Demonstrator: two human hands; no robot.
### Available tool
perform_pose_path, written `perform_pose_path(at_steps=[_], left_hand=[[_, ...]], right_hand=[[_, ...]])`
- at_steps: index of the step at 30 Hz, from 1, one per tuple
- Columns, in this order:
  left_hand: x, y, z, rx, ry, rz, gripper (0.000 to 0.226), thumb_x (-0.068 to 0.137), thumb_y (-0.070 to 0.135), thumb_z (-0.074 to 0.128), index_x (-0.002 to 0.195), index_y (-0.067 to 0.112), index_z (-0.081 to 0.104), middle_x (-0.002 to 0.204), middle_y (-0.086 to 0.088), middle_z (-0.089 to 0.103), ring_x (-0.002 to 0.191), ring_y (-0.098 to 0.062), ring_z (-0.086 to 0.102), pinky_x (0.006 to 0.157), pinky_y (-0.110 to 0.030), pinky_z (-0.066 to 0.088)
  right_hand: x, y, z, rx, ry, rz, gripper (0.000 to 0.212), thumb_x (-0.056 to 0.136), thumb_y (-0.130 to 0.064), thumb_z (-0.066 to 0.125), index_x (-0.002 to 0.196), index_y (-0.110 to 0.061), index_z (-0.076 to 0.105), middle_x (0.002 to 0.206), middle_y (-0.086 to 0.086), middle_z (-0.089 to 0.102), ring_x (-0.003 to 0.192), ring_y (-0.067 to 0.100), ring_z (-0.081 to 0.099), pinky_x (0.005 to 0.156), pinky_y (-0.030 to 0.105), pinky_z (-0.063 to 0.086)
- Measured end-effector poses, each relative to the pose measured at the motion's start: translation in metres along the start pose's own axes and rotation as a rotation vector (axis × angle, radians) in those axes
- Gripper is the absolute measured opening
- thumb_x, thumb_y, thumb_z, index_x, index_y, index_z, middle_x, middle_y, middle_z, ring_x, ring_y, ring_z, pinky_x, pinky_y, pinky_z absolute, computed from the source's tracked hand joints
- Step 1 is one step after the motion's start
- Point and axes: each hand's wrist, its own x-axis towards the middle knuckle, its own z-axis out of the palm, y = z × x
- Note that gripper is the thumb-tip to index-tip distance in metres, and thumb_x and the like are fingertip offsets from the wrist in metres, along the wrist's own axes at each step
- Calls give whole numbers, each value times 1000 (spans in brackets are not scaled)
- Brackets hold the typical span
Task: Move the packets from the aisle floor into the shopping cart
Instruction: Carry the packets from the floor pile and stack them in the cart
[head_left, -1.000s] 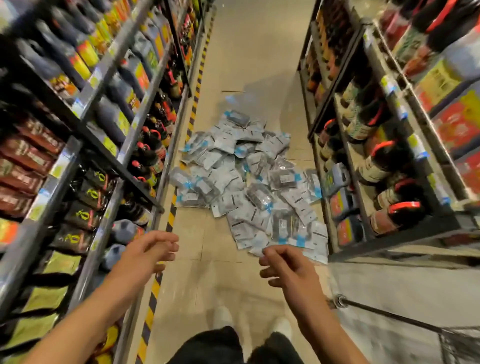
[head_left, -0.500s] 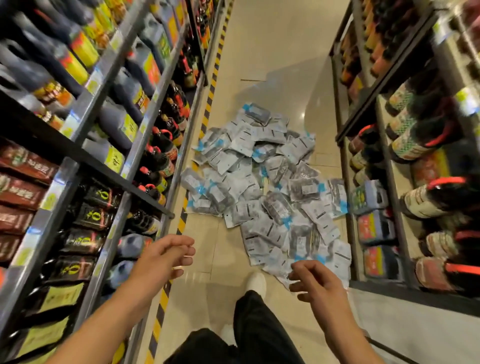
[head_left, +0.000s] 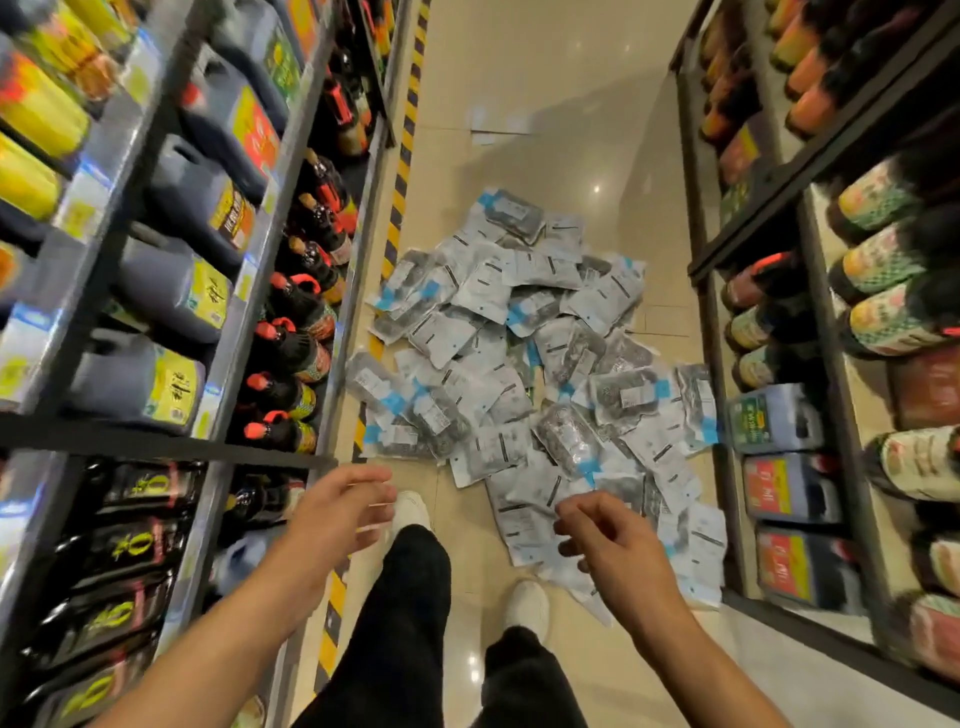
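Note:
A heap of several grey and white packets (head_left: 519, 374) with blue corners lies on the beige aisle floor, spreading from the middle toward the right shelf. My left hand (head_left: 340, 512) hangs above the floor at the heap's near left, fingers relaxed and holding nothing. My right hand (head_left: 605, 540) hovers over the nearest packets, fingers loosely curled and empty. The shopping cart is out of view.
Shelves of dark bottles and jugs (head_left: 171, 291) line the left side, and bottle shelves (head_left: 779, 415) line the right. A yellow-black striped strip (head_left: 400, 192) runs along the left shelf base. My legs and white shoes (head_left: 413, 512) stand just before the heap.
I have stepped closer to the heap, which now fills more of the view. Both hands stay raised and empty. The cart edge at lower right has left the view.

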Motion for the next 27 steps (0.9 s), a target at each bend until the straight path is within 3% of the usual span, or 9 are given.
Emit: perform_pose_path(at_steps=[5, 12, 14, 16, 18, 20, 23, 25, 27], left_hand=[[128, 19, 2, 155, -33, -59, 16, 96, 9, 65, 108, 17, 70, 93, -7, 72, 80, -17, 65, 71, -31, 47], [358, -19, 25, 187, -19, -120, 10, 92, 9, 65, 95, 19, 65, 89, -14, 69, 74, -20, 60, 58, -26, 38], [418, -44, 34, 216, -14, -178, 6, 95, 12, 63, 95, 17, 61, 85, -9, 61, 70, -17, 55, 59, -26, 37], [468, -70, 43, 272, -6, -206, 17, 97, 13, 64, 83, 17, 54, 78, -7, 51, 66, -18, 47, 60, -28, 36], [516, -89, 57, 271, 4, -250, 29, 97, 17, 69, 79, 17, 47, 76, -7, 46, 65, -18, 44, 64, -29, 39], [560, -115, 74, 241, 0, -271, 30, 90, 27, 78, 95, 10, 54, 87, -10, 55, 73, -19, 50, 65, -29, 44], [619, -162, 91, 219, -41, -275, 88, 70, 53, 83, 140, 9, 51, 129, -14, 65, 107, -29, 64, 87, -34, 54], [641, -178, 100, 192, -29, -314, 84, 84, 47, 80, 150, 12, 39, 143, -10, 56, 127, -30, 56, 100, -35, 48], [657, -192, 106, 134, 29, -359, 78, 86, 41, 82, 144, 10, 40, 137, -10, 56, 123, -28, 56, 101, -37, 47]], right_hand=[[92, -27, 46, -105, 26, 32, 10, 97, -33, 67, 88, -31, 72, 88, -7, 76, 83, 13, 74, 77, 36, 57], [319, -7, 151, -418, -62, -93, 10, 98, -38, 64, 99, -30, 70, 88, -21, 66, 78, -4, 61, 60, 10, 37], [383, 16, 184, -506, -93, -137, 21, 98, -40, 62, 114, -28, 68, 107, -14, 70, 80, 5, 68, 69, 18, 47], [440, 42, 211, -641, -132, -170, 39, 97, -43, 62, 132, -25, 63, 132, -2, 65, 102, 17, 70, 90, 30, 52], [492, 64, 231, -721, -149, -178, 51, 96, -44, 64, 142, -22, 57, 144, 8, 58, 120, 28, 63, 103, 36, 48], [541, 84, 247, -813, -155, -186, 59, 96, -43, 64, 148, -19, 51, 148, 13, 52, 126, 32, 59, 108, 37, 44], [604, 112, 267, -929, -142, -206, 65, 95, -40, 67, 152, -15, 46, 152, 16, 47, 136, 34, 50, 114, 39, 39], [639, 128, 280, -946, -130, -205, 68, 95, -40, 69, 153, -15, 43, 153, 17, 45, 136, 36, 49, 113, 42, 41], [664, 140, 293, -956, -127, -186, 79, 91, -47, 72, 155, -16, 37, 153, 17, 44, 135, 37, 48, 112, 47, 44]])
